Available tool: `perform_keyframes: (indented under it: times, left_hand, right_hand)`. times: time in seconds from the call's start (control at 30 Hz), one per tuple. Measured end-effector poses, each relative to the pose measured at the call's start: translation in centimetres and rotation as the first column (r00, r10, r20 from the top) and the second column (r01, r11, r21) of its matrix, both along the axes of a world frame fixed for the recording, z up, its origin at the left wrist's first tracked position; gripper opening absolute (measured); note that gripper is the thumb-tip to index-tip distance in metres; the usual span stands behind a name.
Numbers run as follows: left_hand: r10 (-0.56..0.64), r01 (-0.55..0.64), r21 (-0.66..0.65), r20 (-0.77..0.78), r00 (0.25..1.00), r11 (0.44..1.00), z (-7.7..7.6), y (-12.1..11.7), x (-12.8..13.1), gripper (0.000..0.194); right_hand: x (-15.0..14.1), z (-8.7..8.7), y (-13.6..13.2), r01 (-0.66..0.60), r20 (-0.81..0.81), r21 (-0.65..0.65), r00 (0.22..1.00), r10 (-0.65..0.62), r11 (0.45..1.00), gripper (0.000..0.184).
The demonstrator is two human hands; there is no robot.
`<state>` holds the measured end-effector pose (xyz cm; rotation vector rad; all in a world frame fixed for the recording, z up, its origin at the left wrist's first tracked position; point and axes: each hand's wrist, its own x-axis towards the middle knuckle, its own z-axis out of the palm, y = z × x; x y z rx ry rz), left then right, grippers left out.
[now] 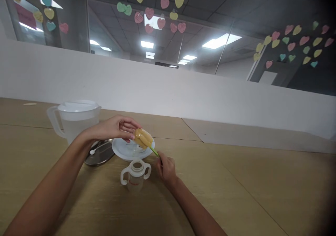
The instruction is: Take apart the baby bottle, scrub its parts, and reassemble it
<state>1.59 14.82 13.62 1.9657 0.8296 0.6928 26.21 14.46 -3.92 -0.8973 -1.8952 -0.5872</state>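
Note:
My right hand (167, 167) is closed round the thin green handle of a bottle brush (155, 152) with a yellow sponge head. At the head's upper end, my left hand (120, 127) pinches what looks like a glossy clear cap, with the yellow sponge showing through it. Both hands are above the right part of a white plate (119, 152), on which small clear and white parts lie, partly hidden. In front of the plate a clear baby bottle (135, 180) with two white handles stands upright, its top uncovered.
A lidded clear pitcher (78, 118) stands at the back left, behind my left forearm. Beside the plate lies a round metal tray (102, 156) with a thin white-tipped stick (92, 152). A white wall (170, 92) rises behind the table.

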Motion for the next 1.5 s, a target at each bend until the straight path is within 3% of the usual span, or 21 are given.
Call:
perform_keyframes:
  times: [0.13,0.23,0.37,0.43,0.53,0.6,0.67,0.73,0.8,0.9,0.97,1.13,1.23,1.4,1.5]
  left_hand:
    - [0.106,-0.106,0.011,-0.025,0.994,0.994,0.2,-0.4,0.3,0.044]
    - [0.226,-0.214,0.129,-0.085,0.970,0.968,0.0,-0.4,0.8,0.040]
    - [0.439,-0.347,0.415,-0.150,0.886,0.841,-0.6,0.0,1.3,0.047]
    - [0.389,-0.302,0.404,-0.154,0.908,0.864,-0.8,0.2,1.3,0.045]
    - [0.127,-0.099,0.252,-0.100,0.987,0.963,-0.7,0.4,0.7,0.037]
    - [0.014,0.002,0.207,-0.075,0.997,0.978,-0.5,0.6,0.0,0.040]
    - [0.002,0.016,0.223,-0.079,0.997,0.975,-0.2,0.8,-1.0,0.043]
    - [0.087,-0.060,0.286,-0.082,0.993,0.956,0.0,1.1,-2.3,0.043]
    - [0.245,-0.203,0.382,-0.064,0.967,0.901,0.0,1.7,-3.9,0.044]
    - [0.504,-0.399,0.510,-0.082,0.860,0.762,-0.6,3.1,-6.4,0.048]
    - [0.598,-0.417,0.548,-0.201,0.776,0.725,-1.3,4.3,-7.6,0.047]
    - [0.507,-0.320,0.394,-0.627,0.592,0.862,-3.6,6.8,-8.4,0.046]
    - [0.461,-0.357,0.309,-0.726,0.510,0.882,-4.9,7.7,-7.9,0.053]
    - [0.343,-0.362,0.158,-0.773,0.533,0.919,-6.7,8.8,-7.0,0.053]
    - [0.327,-0.349,0.150,-0.782,0.531,0.925,-7.8,9.6,-6.2,0.051]
  right_hand:
    - [-0.3,0.2,-0.1,-0.007,0.006,0.039,1.000,0.007,0.999,0.026]
    - [-0.5,0.3,-0.2,-0.008,0.035,0.022,0.999,0.007,1.000,0.029]
    - [-0.5,0.3,-0.3,-0.039,0.063,0.019,0.997,0.037,0.999,0.033]
    - [-0.3,0.3,-0.2,-0.035,0.053,0.011,0.998,0.034,0.999,0.034]
    - [0.1,0.3,-0.1,-0.007,0.041,-0.040,0.999,0.009,0.999,0.033]
    - [0.2,0.3,0.1,-0.001,0.042,-0.049,0.999,0.003,0.999,0.032]
    - [0.1,0.3,0.3,-0.007,0.044,-0.029,0.999,0.008,1.000,0.030]
    - [0.1,0.4,0.5,-0.009,0.033,0.012,0.999,0.009,1.000,0.029]
    - [0.1,0.5,0.7,0.000,0.012,0.041,1.000,-0.001,0.999,0.027]
    - [0.3,0.7,0.9,0.012,-0.021,0.045,1.000,-0.011,0.999,0.025]
    - [0.4,0.7,0.9,0.009,-0.029,0.041,1.000,-0.008,0.999,0.024]
    - [0.4,0.7,0.8,-0.023,0.028,0.010,0.999,0.022,1.000,0.025]
    - [0.5,0.7,0.8,-0.017,0.042,0.026,0.999,0.016,1.000,0.026]
    - [0.5,0.7,0.8,0.000,0.047,0.043,0.999,-0.002,0.999,0.026]
    - [0.5,0.8,0.7,-0.001,0.051,0.043,0.999,-0.001,0.999,0.026]
